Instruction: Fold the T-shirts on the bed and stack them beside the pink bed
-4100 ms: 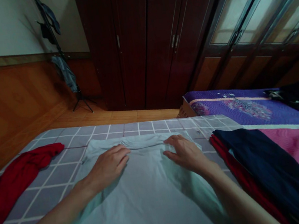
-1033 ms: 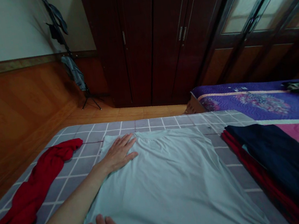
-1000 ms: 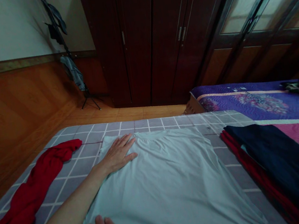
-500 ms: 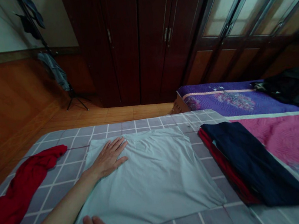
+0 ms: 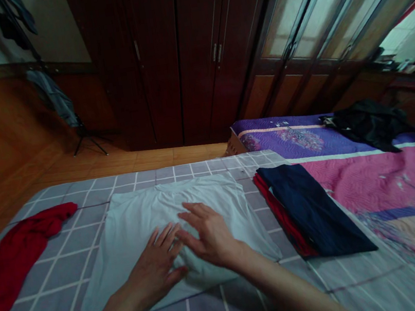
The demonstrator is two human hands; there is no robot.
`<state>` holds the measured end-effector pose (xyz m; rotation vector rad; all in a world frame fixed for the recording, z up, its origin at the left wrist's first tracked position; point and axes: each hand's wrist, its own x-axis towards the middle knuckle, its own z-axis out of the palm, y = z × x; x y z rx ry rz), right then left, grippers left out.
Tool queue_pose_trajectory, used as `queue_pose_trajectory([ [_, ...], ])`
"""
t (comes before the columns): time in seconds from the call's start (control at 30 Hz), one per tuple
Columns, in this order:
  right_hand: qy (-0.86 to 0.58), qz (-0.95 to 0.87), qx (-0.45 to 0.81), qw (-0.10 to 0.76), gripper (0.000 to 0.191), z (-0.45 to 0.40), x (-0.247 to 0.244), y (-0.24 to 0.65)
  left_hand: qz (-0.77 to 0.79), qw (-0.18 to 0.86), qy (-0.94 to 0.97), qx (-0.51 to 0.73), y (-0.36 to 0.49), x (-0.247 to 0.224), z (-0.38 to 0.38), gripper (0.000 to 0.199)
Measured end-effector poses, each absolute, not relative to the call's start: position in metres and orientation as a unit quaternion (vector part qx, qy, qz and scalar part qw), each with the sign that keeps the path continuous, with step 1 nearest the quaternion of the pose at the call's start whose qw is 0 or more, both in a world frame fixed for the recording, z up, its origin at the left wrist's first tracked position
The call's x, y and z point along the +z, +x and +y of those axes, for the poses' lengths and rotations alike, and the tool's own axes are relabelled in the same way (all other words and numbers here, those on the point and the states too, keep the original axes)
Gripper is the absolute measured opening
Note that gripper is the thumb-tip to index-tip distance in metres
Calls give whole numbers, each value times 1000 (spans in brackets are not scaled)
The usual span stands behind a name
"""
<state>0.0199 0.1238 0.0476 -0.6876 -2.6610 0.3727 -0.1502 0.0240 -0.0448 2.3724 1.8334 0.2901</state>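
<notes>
A pale, light-coloured cloth garment (image 5: 126, 240) lies spread out on a grey checked bed cover (image 5: 66, 280), with soft wrinkles near its far edge. Over its middle, my left hand (image 5: 157, 267) is open, palm down, fingers apart. My right hand (image 5: 209, 233) is close beside it, also open, its thumb near the left fingertips. Neither hand grips the cloth. Whether the right palm touches the fabric I cannot tell.
A red garment (image 5: 22, 245) lies crumpled at the left. Folded dark blue (image 5: 312, 207) and red clothes are stacked on the right. Beyond are a purple and pink bedspread (image 5: 355, 180), a black garment (image 5: 370, 123), a dark wardrobe (image 5: 165, 78) and a clothes stand (image 5: 81, 130).
My right hand has moved from the near edge up over the middle of the pale garment. My left hand has come nearer, away from the far left part. The view has shifted right.
</notes>
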Motion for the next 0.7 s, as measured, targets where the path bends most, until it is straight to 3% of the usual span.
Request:
queue_pose_trajectory([
  [0.2,-412,-911,24,23,59,219,-8,80,595,27,800,79,-155,-39,19,68],
  [0.57,-425,-905,8,15,64,234,-13,68,598,41,798,61,-154,-38,19,69],
  [0.7,-358,-933,12,33,62,222,-12,44,599,40,797,68,-154,-38,19,70],
])
